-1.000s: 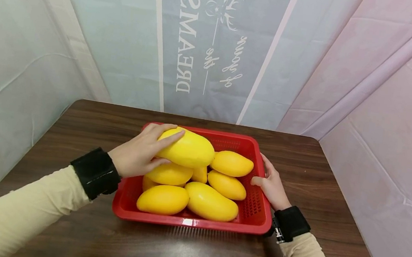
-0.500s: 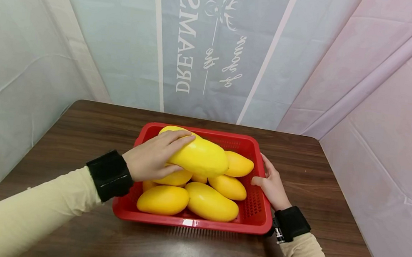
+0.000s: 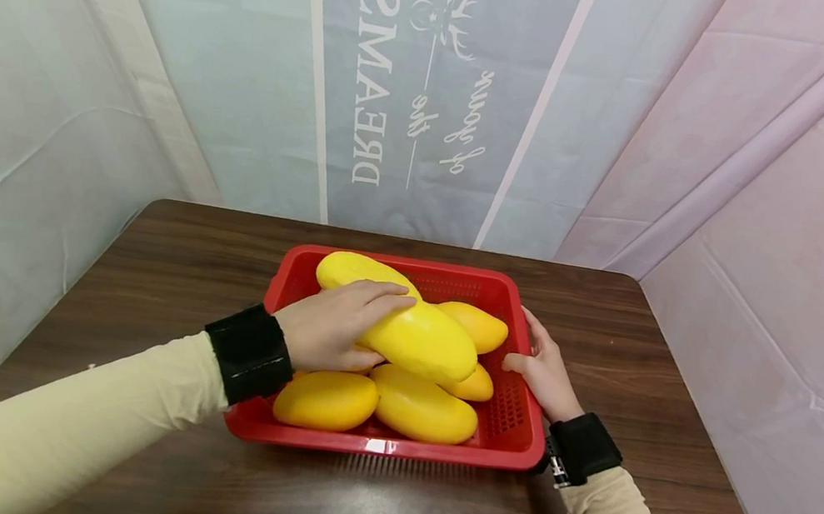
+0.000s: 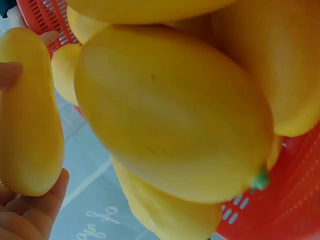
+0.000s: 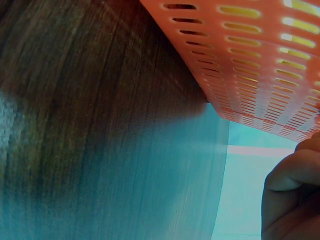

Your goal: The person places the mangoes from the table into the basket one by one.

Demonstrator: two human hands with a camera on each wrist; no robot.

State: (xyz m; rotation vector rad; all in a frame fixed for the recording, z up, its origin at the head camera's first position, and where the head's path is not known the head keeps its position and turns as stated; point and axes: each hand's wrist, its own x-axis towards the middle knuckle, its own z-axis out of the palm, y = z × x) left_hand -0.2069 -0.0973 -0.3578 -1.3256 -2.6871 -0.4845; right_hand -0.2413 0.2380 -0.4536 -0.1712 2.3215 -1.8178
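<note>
In the head view my left hand (image 3: pixel 345 321) grips a large yellow mango (image 3: pixel 433 345), tilted with its far end toward the lower right, over the other fruit. Its thumb and fingers lie on both sides of that mango in the left wrist view. My right hand (image 3: pixel 546 372) holds the right rim of the red plastic basket (image 3: pixel 392 448), thumb on the inner side. Several mangoes fill the basket: one lies at the back left (image 3: pixel 361 271), another at the front left (image 3: pixel 327 401). A mango with a green stem tip (image 4: pixel 175 110) lies close to the left wrist camera.
The basket stands on a dark wood table (image 3: pixel 171 466). Behind the table hangs a grey-blue cloth (image 3: pixel 417 207) with mirrored lettering. Pale cloth walls (image 3: pixel 774 328) stand at both sides. The basket's slotted side (image 5: pixel 250 70) shows in the right wrist view.
The left hand has carried the mango rightward and toward the near side, uncovering a mango at the basket's back left. The right hand and basket have stayed in place.
</note>
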